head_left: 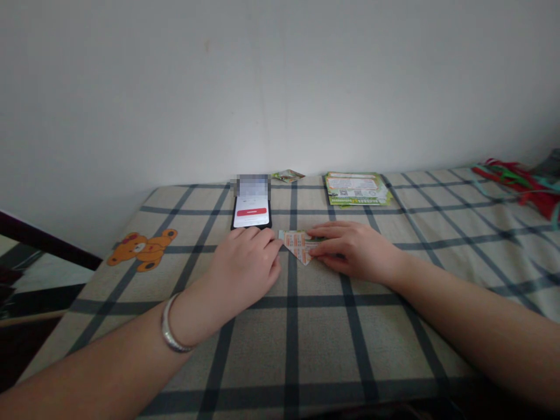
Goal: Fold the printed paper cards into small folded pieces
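Note:
A small folded paper (pixel 298 245), orange and white with print, lies on the checked cloth between my hands. My left hand (pixel 245 267) rests palm down with its fingers curled together, and the fingertips press the paper's left corner. A silver bangle sits on that wrist. My right hand (pixel 354 249) lies flat on the cloth, fingers stretched out to the left and pressing the paper's right side.
A phone (pixel 251 213) with a lit screen lies just beyond my left hand. A stack of green printed leaflets (pixel 357 188) and a small folded paper piece (pixel 287 175) sit near the wall. Red and green ribbons (pixel 522 182) lie at far right. A bear print (pixel 142 249) marks the cloth's left side.

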The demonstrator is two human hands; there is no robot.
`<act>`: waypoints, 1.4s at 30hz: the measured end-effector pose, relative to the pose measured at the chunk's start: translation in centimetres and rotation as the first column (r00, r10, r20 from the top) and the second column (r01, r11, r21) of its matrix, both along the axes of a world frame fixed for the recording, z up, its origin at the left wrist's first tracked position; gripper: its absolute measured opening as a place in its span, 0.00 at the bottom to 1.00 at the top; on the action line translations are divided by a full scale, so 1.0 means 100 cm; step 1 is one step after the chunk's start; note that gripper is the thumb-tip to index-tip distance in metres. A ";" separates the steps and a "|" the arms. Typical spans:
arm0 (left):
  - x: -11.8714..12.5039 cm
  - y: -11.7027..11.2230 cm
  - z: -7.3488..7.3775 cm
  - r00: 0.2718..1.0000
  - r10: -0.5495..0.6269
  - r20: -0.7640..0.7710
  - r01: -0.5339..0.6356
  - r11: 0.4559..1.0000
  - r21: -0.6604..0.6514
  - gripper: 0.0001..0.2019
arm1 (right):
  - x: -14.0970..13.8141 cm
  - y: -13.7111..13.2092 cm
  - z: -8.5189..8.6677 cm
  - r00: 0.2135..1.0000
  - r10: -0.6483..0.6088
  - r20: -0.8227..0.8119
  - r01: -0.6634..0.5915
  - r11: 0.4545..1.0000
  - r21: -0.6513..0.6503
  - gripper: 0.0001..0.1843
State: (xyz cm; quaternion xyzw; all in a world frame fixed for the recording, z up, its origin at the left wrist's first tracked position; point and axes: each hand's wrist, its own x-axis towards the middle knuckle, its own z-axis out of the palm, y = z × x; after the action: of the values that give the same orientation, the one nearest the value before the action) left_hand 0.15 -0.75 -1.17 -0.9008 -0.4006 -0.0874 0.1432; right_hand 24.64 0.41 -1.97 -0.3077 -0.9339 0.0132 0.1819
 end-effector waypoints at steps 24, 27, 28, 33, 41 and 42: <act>-0.002 0.002 -0.005 0.870 -0.490 0.062 0.493 0.869 -0.041 0.13 | -0.001 0.005 0.001 0.991 0.043 -0.123 -0.057 0.992 -0.115 0.09; -0.001 0.002 -0.005 0.873 -0.481 0.082 0.486 0.873 -0.049 0.15 | 0.001 0.006 0.001 0.989 0.031 -0.143 -0.049 0.992 -0.121 0.09; -0.001 0.002 -0.004 0.872 -0.481 0.092 0.486 0.872 -0.050 0.15 | 0.001 0.007 0.000 0.989 0.021 -0.148 -0.039 0.992 -0.119 0.09; -0.002 0.003 -0.003 0.876 -0.469 0.111 0.476 0.878 -0.049 0.14 | 0.002 0.008 0.001 0.992 -0.017 -0.129 0.005 0.996 -0.093 0.12; -0.003 0.007 -0.002 0.895 -0.438 0.077 0.438 0.899 0.020 0.10 | 0.002 0.007 0.004 0.983 -0.138 -0.120 0.124 0.985 -0.116 0.14; -0.003 0.007 -0.002 0.898 -0.437 0.048 0.436 0.899 0.035 0.10 | 0.002 0.007 0.004 0.981 -0.158 -0.117 0.144 0.983 -0.118 0.14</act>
State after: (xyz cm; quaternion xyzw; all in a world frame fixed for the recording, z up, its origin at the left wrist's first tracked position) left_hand -0.17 -0.08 -1.37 -0.9632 -0.1914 -0.1464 0.1194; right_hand 24.87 1.16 -1.61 -0.3856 -0.8924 0.0698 0.2238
